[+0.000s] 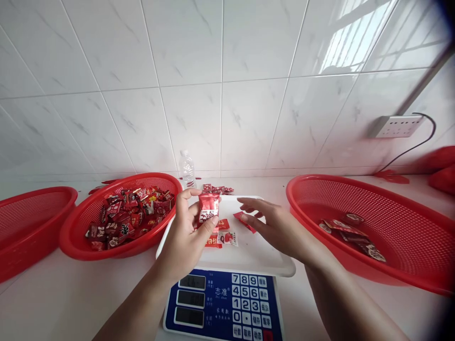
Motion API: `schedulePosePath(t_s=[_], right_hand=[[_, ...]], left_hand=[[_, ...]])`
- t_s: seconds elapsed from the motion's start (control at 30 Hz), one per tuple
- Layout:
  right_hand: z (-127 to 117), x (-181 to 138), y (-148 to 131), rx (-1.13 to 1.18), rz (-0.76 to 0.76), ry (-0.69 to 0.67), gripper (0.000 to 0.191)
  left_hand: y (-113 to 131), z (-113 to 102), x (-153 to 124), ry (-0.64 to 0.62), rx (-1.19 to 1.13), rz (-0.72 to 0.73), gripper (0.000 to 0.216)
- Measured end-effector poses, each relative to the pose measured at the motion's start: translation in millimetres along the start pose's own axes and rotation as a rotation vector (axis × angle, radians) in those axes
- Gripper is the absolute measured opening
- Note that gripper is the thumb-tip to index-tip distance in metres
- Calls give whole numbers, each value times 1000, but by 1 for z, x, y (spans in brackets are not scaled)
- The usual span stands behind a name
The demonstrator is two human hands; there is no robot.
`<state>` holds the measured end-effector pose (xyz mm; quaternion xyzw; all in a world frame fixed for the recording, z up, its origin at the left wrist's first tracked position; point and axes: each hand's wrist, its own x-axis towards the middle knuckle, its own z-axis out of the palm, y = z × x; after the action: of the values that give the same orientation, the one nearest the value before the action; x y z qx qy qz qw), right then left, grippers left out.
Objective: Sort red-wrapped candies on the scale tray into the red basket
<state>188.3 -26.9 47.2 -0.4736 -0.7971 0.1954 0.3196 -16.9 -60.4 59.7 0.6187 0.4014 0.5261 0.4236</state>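
My left hand (186, 232) pinches a red wrapped candy (208, 208) between thumb and fingers, holding it upright above the white pan (249, 255) of a weighing scale. My right hand (273, 222) hovers over the pan's right side with fingers stretched out, holding nothing, its fingertips just above a red wrapper (244, 221). A few more candies (222, 237) lie on the pan under the held one. The scale's blue keypad panel (223, 305) faces me.
A red mesh basket (88, 237) full of red candies sits left of the scale, another red basket (28, 222) farther left. A large red basket (391, 213) on the right holds a few candies. A water bottle (187, 169), loose candies (216, 190) and a wall socket (398, 126) stand behind.
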Motion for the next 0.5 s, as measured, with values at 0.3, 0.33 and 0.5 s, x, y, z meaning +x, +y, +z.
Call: schedulePosePath(t_s=[0.3, 0.33, 0.5], right_hand=[[12, -4, -17, 600, -85, -139, 50], [13, -4, -17, 605, -72, -144, 45], [3, -2, -17, 314, -26, -3, 29]], left_hand=[[-11, 8, -1, -272, 347, 185, 42], [-11, 7, 0, -269, 373, 215, 43], [-11, -13, 5, -153, 615, 221, 37]])
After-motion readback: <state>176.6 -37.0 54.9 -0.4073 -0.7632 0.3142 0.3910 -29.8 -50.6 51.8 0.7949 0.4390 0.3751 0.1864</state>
